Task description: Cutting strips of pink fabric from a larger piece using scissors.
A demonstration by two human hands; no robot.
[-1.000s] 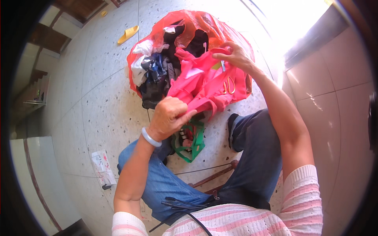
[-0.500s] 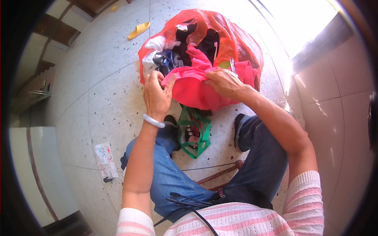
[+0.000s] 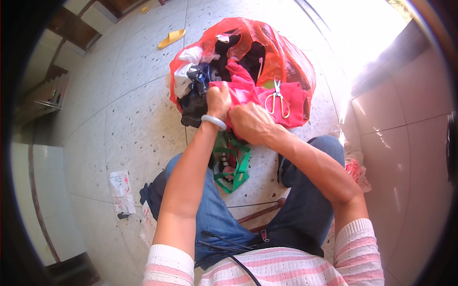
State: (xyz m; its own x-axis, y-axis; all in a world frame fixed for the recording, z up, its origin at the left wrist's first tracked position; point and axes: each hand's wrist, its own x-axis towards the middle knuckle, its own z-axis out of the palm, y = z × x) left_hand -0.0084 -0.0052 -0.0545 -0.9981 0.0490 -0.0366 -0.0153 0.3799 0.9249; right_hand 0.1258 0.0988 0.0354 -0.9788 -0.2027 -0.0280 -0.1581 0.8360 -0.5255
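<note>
Left hand [image 3: 219, 101] and right hand [image 3: 250, 123], curled side by side, clutch pink cloth [image 3: 255, 94] at twelve o'clock, against a crinkled red plastic bag [image 3: 299, 59]. Loop-handled scissors [image 3: 277, 94] lie on the cloth toward one; at eight, white paper [image 3: 122, 191] bears red marks too small to read.

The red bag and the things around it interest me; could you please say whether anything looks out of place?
The scissors look out of place: they lie unheld on the pink cloth near the right hand, a sharp tool among soft things at the red bag.
</note>
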